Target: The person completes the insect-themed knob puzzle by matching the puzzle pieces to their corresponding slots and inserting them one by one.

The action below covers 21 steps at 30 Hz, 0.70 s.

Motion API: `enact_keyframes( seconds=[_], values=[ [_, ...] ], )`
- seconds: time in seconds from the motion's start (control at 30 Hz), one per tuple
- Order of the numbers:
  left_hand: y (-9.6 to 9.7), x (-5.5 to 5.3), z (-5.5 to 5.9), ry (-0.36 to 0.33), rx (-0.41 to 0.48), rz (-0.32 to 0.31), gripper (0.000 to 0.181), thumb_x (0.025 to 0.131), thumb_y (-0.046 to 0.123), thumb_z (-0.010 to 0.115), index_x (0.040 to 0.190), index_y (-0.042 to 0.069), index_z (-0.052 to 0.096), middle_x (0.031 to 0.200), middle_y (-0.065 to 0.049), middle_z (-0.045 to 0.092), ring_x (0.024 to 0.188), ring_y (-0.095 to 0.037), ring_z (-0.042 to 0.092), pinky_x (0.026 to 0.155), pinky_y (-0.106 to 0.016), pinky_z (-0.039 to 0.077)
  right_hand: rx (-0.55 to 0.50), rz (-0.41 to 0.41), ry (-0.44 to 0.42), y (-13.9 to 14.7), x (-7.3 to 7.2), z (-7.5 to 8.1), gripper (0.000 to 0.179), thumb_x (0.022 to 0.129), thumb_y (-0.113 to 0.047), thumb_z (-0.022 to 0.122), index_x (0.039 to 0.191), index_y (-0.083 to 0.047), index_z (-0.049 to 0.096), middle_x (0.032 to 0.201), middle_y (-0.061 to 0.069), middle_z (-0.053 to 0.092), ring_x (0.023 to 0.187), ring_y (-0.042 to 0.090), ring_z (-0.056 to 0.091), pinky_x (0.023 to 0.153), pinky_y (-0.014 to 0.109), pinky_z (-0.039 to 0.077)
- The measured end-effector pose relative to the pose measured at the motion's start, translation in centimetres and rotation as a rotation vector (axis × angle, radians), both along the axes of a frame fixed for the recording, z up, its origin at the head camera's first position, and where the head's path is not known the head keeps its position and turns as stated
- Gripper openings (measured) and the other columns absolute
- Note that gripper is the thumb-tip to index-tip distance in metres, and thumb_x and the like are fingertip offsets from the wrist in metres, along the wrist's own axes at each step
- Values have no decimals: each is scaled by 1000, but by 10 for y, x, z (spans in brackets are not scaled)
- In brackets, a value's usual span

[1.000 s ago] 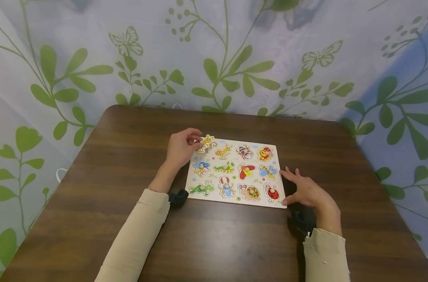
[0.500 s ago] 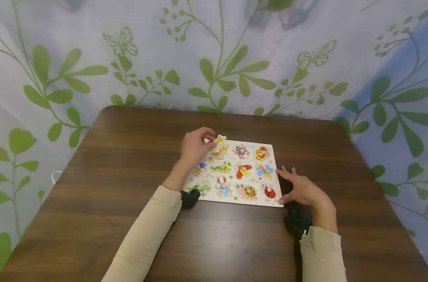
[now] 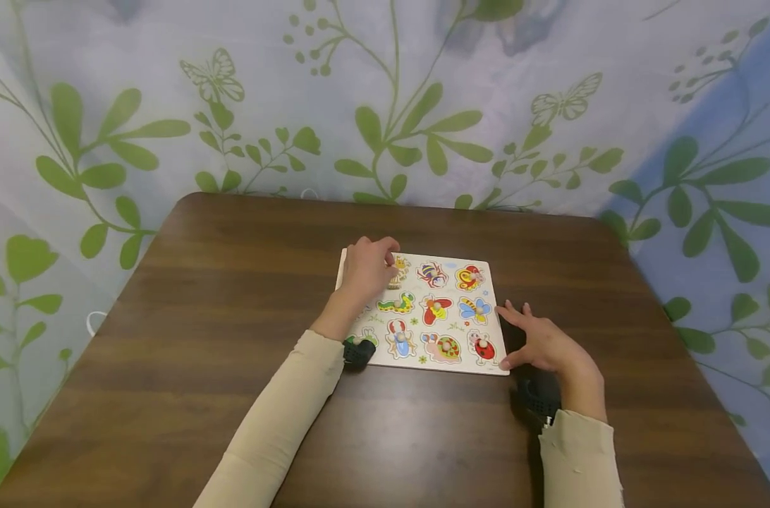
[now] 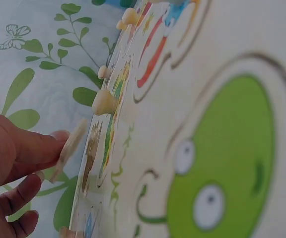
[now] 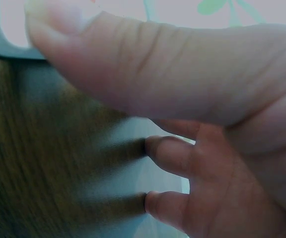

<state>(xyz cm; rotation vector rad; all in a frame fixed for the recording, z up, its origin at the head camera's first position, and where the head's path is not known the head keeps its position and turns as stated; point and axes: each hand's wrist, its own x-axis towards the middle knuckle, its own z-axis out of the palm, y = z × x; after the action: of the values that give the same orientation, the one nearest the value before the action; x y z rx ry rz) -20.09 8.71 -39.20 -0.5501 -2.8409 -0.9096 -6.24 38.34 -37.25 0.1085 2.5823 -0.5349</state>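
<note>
A wooden knob puzzle board [image 3: 445, 323] with colourful insect pieces lies on the brown table. My left hand [image 3: 364, 269] pinches a yellow insect puzzle piece [image 3: 400, 264] between thumb and fingers, over the second spot of the top row. In the left wrist view this piece [image 4: 69, 148] shows nearly edge-on, tilted close above the board. The left hand and wrist cover much of the board's left column. My right hand [image 3: 546, 344] rests at the board's right edge, thumb near the front corner and fingers spread along the side.
Knobbed pieces sit in the board, among them a ladybird [image 3: 483, 348], a snail [image 3: 446, 346], a stag beetle [image 3: 400, 339] and a spider [image 3: 432, 274]. A leaf-patterned curtain [image 3: 417, 127] hangs behind the table [image 3: 233, 282]. Each wrist carries a black camera.
My left hand has moved right with the yellow piece, from the top left corner to the second spot, and lowered it there. My right hand stays at the board's right edge.
</note>
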Motion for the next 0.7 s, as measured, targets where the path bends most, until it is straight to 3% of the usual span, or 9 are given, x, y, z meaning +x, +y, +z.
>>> enact_keyframes(
  seconds=[0.27,0.43,0.7],
  values=[
    [1,0,-4,-26,-39,10,31,85,18,73,116,21,67,86,6,69,91,-21,52,95,-42,38,6,15,8,-1,1,2,113,63,-42,86,155,-20,23,159,29,8,138,63,12,102,76,23],
    [2,0,-7,-36,-43,-18,30,87,18,70,116,22,66,89,5,69,92,-21,52,86,-40,40,3,4,2,-1,1,1,114,63,-40,86,156,-20,22,159,30,6,138,63,11,101,76,23],
    [4,0,-11,-12,-75,-14,28,87,18,68,115,22,68,86,6,68,87,-19,52,79,-36,41,-6,-8,-2,-1,1,1,114,63,-39,86,156,-20,23,159,30,5,138,63,10,101,77,22]
  ],
)
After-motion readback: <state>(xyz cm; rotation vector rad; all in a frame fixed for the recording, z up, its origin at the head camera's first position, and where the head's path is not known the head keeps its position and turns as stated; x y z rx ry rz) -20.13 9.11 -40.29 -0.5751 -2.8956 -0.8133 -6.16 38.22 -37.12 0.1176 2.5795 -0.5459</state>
